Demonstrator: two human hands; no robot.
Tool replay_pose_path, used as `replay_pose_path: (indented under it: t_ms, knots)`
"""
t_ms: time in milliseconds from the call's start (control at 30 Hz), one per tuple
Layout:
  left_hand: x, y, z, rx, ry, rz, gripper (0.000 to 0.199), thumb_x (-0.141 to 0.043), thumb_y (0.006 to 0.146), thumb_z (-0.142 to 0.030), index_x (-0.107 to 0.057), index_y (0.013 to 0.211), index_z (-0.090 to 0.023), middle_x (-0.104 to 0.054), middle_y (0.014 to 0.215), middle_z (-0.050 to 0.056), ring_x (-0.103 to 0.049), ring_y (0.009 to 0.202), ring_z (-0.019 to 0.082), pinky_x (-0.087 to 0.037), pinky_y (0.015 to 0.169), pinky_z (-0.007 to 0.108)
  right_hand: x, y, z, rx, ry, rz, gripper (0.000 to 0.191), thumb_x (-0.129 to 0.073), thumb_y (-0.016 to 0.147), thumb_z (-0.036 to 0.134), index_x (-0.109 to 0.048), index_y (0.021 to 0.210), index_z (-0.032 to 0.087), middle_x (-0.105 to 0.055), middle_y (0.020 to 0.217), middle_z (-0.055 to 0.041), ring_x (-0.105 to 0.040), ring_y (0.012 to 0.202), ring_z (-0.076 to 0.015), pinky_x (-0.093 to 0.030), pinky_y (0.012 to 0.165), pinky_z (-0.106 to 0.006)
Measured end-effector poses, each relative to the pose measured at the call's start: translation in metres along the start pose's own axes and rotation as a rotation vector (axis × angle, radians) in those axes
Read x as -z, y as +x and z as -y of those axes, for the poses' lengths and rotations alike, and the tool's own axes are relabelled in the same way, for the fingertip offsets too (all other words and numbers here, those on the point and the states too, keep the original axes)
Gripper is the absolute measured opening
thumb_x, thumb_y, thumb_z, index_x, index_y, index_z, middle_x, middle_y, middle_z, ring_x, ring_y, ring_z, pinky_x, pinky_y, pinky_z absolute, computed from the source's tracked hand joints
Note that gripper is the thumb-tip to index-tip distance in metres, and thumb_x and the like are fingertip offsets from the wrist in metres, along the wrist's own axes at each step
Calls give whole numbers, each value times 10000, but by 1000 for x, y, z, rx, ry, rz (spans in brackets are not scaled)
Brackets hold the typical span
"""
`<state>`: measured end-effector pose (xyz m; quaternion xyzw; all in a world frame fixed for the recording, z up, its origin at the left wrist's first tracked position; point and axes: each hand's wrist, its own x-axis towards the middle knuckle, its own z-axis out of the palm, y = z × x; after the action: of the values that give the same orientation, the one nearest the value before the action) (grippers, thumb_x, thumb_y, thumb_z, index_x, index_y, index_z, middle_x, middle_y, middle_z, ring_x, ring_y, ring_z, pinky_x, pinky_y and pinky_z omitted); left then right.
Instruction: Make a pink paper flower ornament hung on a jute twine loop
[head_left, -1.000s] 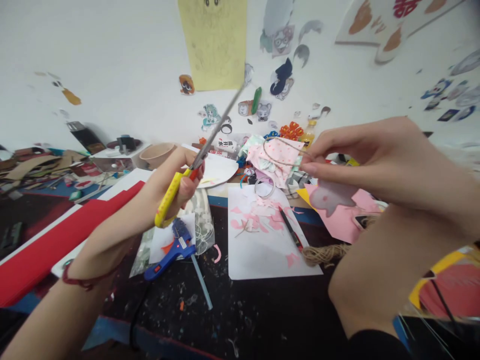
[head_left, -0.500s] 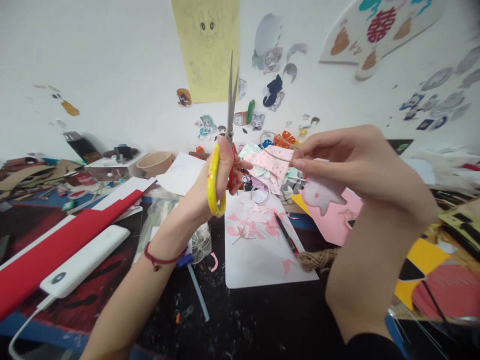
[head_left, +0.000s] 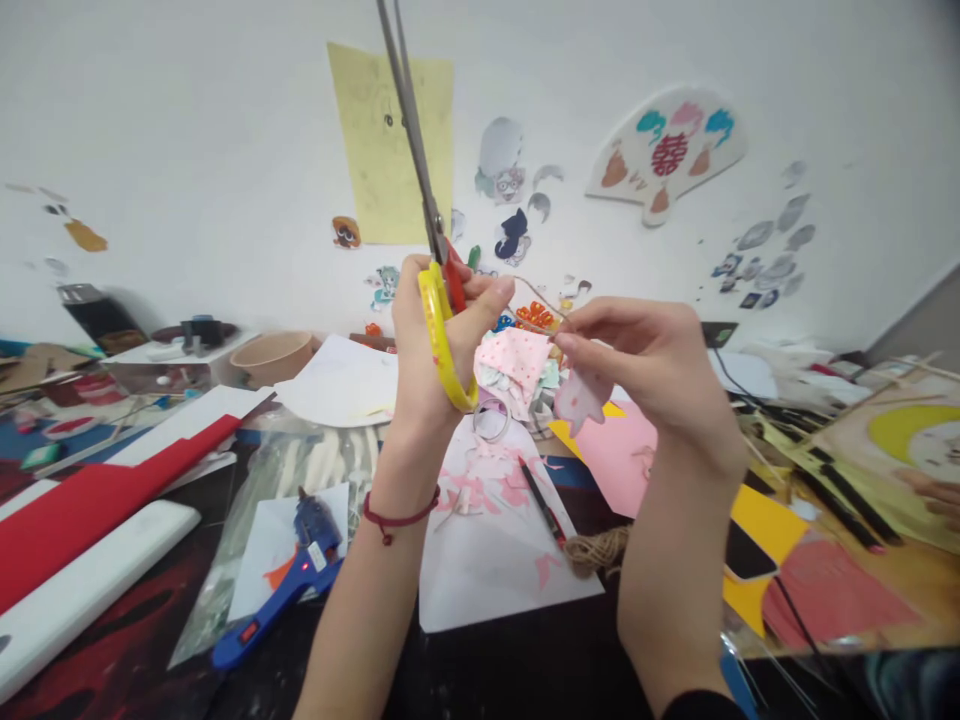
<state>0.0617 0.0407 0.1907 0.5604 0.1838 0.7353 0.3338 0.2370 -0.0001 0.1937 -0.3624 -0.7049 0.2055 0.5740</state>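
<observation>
My left hand [head_left: 442,330] is closed around a pair of scissors [head_left: 431,215] with one yellow and one red handle, blades pointing up and slightly parted. Its thumb and fingertip meet at the left end of a thin loop of twine [head_left: 534,285]. My right hand [head_left: 645,370] pinches the other end of that twine between thumb and fingers. Below those fingertips hangs a small pale pink cutout [head_left: 581,400] with a pointed outline. Beneath both hands lies a white sheet [head_left: 495,560] strewn with pink scraps, with a pen [head_left: 541,498] and a twine bundle [head_left: 596,550] on it.
A blue glue gun [head_left: 281,605] lies left of my forearm, near a white power bank [head_left: 97,590] and red strip [head_left: 112,500]. Pink paper [head_left: 611,455] and a phone [head_left: 750,550] are on the right. Another person's hand [head_left: 934,490] shows at the right edge.
My left hand has moved up to the twine and its thumb now reaches the loop. The scissors tilt further left. The view has shifted to the right, revealing the glue gun and another person's hand.
</observation>
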Motion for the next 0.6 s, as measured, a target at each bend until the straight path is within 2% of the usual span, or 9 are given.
replay_pose_path:
  t_ms: [133,267,467,600]
  knots:
    - [0,4,3,-59,-44,-35,344,-799,814,-278,-466,893,-239,-629,793,-20,-649,739,145,-554,747,329,-2,2,-1,-10,-1,28,113,-796,814,319,-777,875,226,-735,835,-25,-631,693,-121,-501,576,-250]
    - [7,7,-1,-23,-53,14,395,-832,728,-203,-458,851,-239,-590,699,-72,-586,627,95,-524,669,282,-8,6,-8,-26,40,70,127,-813,800,305,-779,897,231,-745,874,-27,-669,802,-151,-549,726,-290]
    - [18,8,-8,19,23,97,435,-862,713,-278,-447,843,-272,-606,648,-64,-608,623,167,-542,639,364,-24,9,-9,-29,1,169,166,-818,796,273,-775,954,245,-752,960,-21,-686,862,-154,-566,837,-311]
    - [20,7,-9,19,30,84,429,-849,742,-310,-437,848,-255,-596,644,-73,-636,643,145,-530,654,318,-35,8,-6,-64,17,178,179,-839,770,268,-763,929,238,-742,937,-19,-691,846,-160,-582,860,-329]
